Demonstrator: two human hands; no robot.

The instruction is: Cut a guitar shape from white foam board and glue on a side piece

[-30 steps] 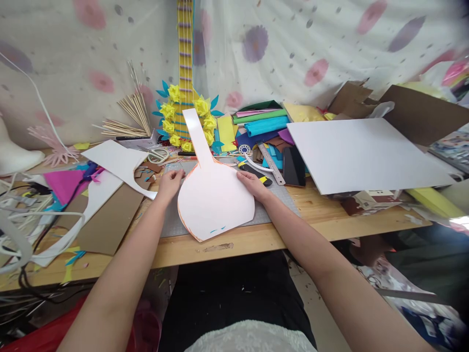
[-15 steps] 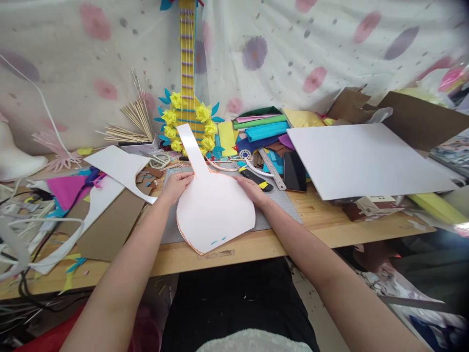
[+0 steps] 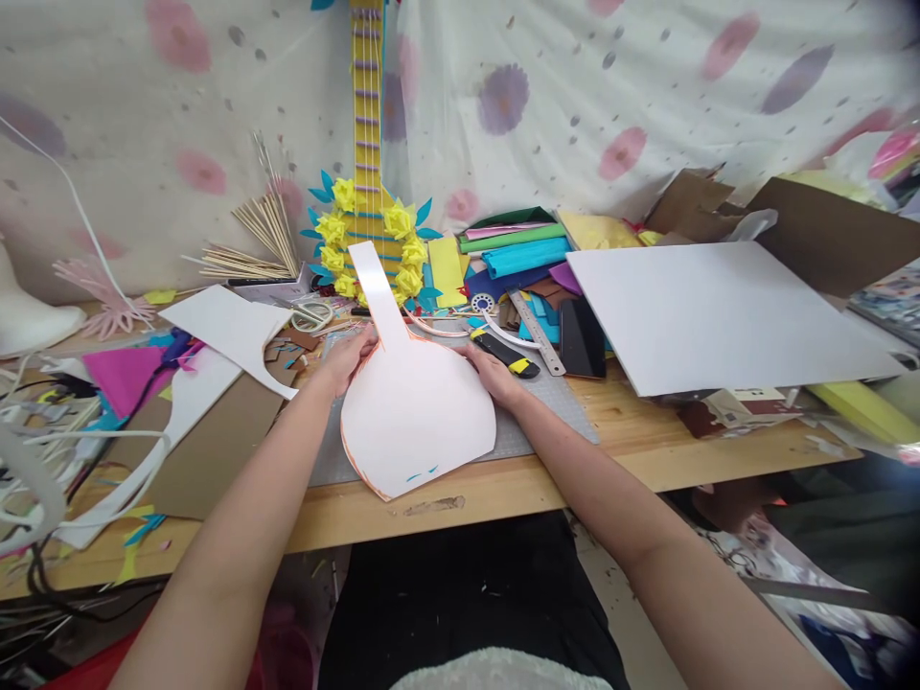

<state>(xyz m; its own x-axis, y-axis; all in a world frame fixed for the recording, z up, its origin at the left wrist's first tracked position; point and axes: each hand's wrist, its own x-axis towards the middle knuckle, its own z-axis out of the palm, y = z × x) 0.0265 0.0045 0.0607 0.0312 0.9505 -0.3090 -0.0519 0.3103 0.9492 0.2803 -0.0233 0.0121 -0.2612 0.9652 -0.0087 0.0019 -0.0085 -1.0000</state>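
Over the grey gridded mat point(image 3: 552, 414), the white guitar-shaped board point(image 3: 417, 412), gripped by left hand point(image 3: 349, 361) and right hand point(image 3: 493, 375), should be kept unbent.

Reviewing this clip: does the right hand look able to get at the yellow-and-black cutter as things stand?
Probably yes. The cutter lies just beyond the right hand, with nothing visible covering its handle. That hand is at the edge of the white cutout, though, so it would likely have to leave that first.
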